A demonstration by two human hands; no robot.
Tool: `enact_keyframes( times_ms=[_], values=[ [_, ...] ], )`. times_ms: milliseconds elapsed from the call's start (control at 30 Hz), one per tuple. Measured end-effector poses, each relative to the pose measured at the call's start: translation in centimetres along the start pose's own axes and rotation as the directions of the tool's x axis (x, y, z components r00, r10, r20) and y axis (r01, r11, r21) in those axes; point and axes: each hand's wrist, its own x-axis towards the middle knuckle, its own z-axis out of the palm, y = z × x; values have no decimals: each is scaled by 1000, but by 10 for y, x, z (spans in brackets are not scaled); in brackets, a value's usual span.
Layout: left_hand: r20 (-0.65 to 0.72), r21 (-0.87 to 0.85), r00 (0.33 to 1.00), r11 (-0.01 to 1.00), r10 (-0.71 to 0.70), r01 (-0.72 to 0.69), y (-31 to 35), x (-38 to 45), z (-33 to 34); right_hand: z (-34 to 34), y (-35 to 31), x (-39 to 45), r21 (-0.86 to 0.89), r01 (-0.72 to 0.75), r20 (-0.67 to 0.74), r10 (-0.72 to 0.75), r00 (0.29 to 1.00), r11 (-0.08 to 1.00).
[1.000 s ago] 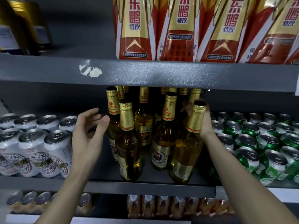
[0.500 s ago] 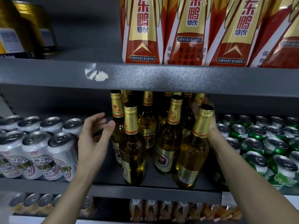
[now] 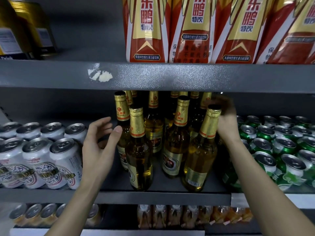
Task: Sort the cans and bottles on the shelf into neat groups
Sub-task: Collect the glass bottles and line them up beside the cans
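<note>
- Grey metal middle shelf (image 3: pixel 163 195) carries three groups: white cans left, glass bottles centre, green cans right.
- Clear glass beer bottles with gold foil necks and amber liquid (image 3: pixel 176 140) stand in a loose cluster at the centre, several rows deep; long axes near vertical, caps up, tops just under the grey upper shelf edge (image 3: pixel 187 77).
- Front-right gold-necked bottle (image 3: pixel 200 160) leans, neck tipped to the right, base at the shelf's front lip; barcode label faces out.
- Front-left gold-necked bottle (image 3: pixel 139 155) stands upright, just beside the left hand.
- Left hand (image 3: pixel 98 143): fingers spread and loosely curved, thumb tip touching or almost touching the shoulder of a rear-left bottle (image 3: pixel 121 120); nothing gripped.
- Right hand (image 3: pixel 226 123): behind the leaning bottle's neck, blurred; fingers (image 3: pixel 227 106) reach up past the cap; cannot tell whether they hold the neck.
- White aluminium cans with patterned bands (image 3: pixel 39 160) stand upright in rows at left, tops silver.
- Green aluminium cans with silver tops (image 3: pixel 279 150) are packed in rows at right, appearing tilted toward the camera.
- Red and gold drink cartons with Chinese lettering (image 3: pixel 190 29) stand on the shelf above.
- Lower shelf: more cans (image 3: pixel 34 213) at left, small clear-wrapped packs (image 3: pixel 173 215) at centre.
</note>
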Motion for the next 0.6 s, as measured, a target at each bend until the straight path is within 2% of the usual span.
enact_keyframes(
  times_ms=[167, 300, 467, 600],
  values=[
    [15, -51, 998, 997, 59, -58, 11, -3, -1, -23, -43, -30, 72, 36, -132, -26, 991, 997],
    [39, -96, 995, 991, 97, -92, 25, -8, 3, -27, -74, -53, 138, 58, -155, -36, 987, 989],
    [102, -168, 991, 983, 88, -70, 36, -12, 19, -19, -87, -77, 134, 30, -31, -26, 999, 990],
    [174, -112, 985, 994, 14, 6, 41, -4, 39, -6, -84, -82, 142, -44, 69, 35, 997, 989]
  ],
)
